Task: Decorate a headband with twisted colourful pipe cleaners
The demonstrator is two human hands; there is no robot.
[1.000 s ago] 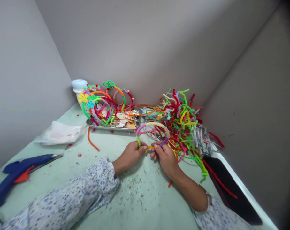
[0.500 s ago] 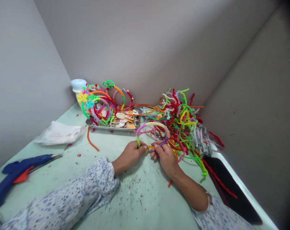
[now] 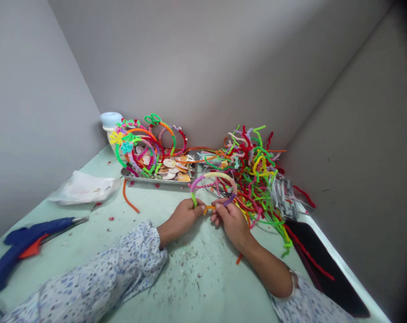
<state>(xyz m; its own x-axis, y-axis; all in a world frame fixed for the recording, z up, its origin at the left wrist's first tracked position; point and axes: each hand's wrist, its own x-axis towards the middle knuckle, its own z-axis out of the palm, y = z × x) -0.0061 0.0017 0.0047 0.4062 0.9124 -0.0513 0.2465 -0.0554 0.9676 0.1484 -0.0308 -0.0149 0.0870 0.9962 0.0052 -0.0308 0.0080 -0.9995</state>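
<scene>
Both hands are closed at the lower ends of a headband (image 3: 214, 176) wrapped in purple, cream, pink and green pipe cleaner. My left hand (image 3: 186, 215) grips its green end between thumb and fingers. Opposite, my right hand (image 3: 231, 220) pinches an orange pipe cleaner (image 3: 210, 207), with the headband's purple end against its fingers. A short orange stretch spans the gap between the thumbs. An orange tail shows below the right wrist. Inside the curled fingers, the grip is hidden.
A metal tray (image 3: 156, 182) holds shell pieces and finished-looking headbands (image 3: 141, 143). Tangled pipe cleaners (image 3: 253, 170) lie behind my right hand, beside silver bands (image 3: 283, 197). At left are a blue glue gun (image 3: 32, 231) and a plastic bag (image 3: 85, 186); at right, a black flat device (image 3: 338, 273).
The headband's top has tipped very slightly, and the fingers have shifted a little. Both hands keep their hold in nearly the same place.
</scene>
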